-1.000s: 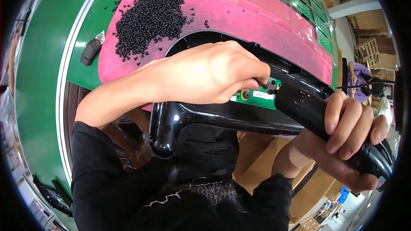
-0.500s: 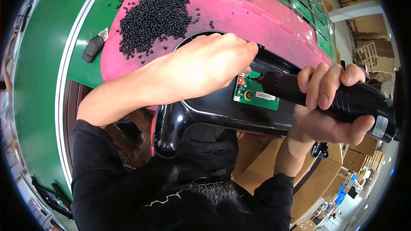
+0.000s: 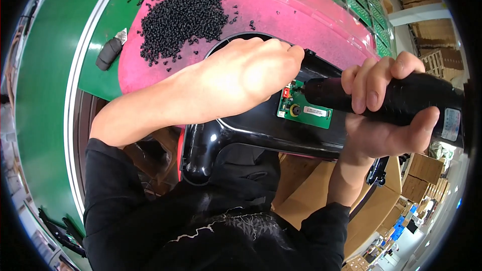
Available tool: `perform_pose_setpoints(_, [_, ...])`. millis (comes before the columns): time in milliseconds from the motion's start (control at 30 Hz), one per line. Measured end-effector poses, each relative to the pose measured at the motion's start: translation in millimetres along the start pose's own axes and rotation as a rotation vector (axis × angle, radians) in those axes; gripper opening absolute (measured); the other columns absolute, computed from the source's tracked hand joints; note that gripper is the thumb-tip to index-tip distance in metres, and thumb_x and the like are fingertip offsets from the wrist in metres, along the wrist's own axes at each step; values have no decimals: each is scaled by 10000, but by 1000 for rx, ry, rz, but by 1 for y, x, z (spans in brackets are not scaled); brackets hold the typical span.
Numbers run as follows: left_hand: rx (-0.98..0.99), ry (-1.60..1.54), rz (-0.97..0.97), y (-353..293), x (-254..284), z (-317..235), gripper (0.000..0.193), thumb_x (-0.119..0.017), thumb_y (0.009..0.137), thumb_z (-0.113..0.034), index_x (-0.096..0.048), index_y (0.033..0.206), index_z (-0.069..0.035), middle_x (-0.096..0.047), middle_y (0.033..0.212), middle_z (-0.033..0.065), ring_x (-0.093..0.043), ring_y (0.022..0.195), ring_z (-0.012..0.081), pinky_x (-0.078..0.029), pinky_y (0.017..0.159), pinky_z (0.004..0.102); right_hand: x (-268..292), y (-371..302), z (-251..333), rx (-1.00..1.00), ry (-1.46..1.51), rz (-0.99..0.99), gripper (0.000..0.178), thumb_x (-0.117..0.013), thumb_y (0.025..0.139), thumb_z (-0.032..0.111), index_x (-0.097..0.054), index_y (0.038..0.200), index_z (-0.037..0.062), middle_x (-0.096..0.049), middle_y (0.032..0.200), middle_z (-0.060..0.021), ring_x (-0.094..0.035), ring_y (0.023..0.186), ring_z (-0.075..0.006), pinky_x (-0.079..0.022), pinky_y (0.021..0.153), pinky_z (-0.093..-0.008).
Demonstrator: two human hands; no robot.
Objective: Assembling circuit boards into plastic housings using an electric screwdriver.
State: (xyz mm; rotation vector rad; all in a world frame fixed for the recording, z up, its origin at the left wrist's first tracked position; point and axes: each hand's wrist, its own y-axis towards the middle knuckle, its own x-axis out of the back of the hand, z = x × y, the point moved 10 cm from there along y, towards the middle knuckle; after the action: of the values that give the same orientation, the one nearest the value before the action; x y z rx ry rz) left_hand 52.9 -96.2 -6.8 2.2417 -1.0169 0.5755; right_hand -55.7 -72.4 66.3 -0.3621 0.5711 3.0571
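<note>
The left hand (image 3: 256, 73) is bent over with its fingers curled under; its fingertips are hidden, so whether it pinches anything cannot be told. The right hand (image 3: 379, 133) is wrapped around a thick black cylindrical power screwdriver (image 3: 324, 93), which points leftward from that hand toward the left hand's fingers. Just beyond its dark tip, and just right of the left hand, is a green circuit board (image 3: 307, 121) with a red connector, a round yellow-and-black part and 1 white label. The board lies inside a glossy black curved plastic housing (image 3: 246, 133), directly below the left hand.

Beyond and to the left of the left hand, a heap of small black screws (image 3: 183, 17) rests on a pink mat (image 3: 301, 30), itself on a green table (image 3: 42, 95). Farther beyond both hands, clear plastic trays (image 3: 326, 12) hold more green boards.
</note>
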Motion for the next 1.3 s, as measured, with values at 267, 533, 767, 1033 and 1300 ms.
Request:
perform_pose_setpoints(267, [44, 102, 66, 2, -1, -4, 168, -596, 847, -42, -456, 901, 32, -585, 839, 195, -602, 869, 407, -473, 693, 465, -5, 3, -13, -122, -127, -48, 632, -559, 831, 660, -488, 988, 52, -459, 623, 9, -404, 494, -106, -351, 563, -292])
perform_pose_setpoints(533, [-29, 36, 11, 0, -2, 0, 151, -620, 853, -86, -525, 911, 17, -592, 841, 171, -606, 831, 396, -475, 677, 462, -6, -5, -7, -48, -153, -123, 652, -564, 829, 656, -507, 1033, 40, -452, 613, 9, -412, 501, -118, -372, 573, -308])
perform_pose_setpoints(767, [-75, 34, 5, 2, -2, -7, 153, -634, 854, -105, -547, 889, 16, -585, 812, 159, -603, 792, 386, -474, 654, 455, -3, 0, -5, -70, -123, -103, 597, -562, 844, 615, -506, 1009, 44, -469, 639, 3, -420, 518, -127, -360, 570, -310])
perform_pose_setpoints(1033, [-85, 41, -8, 5, -1, -10, 156, -633, 867, -117, -549, 874, 14, -577, 796, 154, -597, 763, 382, -466, 628, 439, -8, -15, 13, 4, 51, 111, 611, -624, 796, 641, -487, 1013, 86, -495, 656, 23, -442, 507, -94, -365, 563, -286])
perform_pose_setpoints(1300, [-100, 67, 71, 6, -5, -11, 171, -673, 836, -116, -556, 877, 2, -579, 797, 139, -604, 753, 365, -466, 609, 431, 6, -28, 34, 114, 172, 4, 536, -707, 784, 545, -496, 1015, 110, -515, 684, 40, -456, 546, -70, -367, 607, -254])
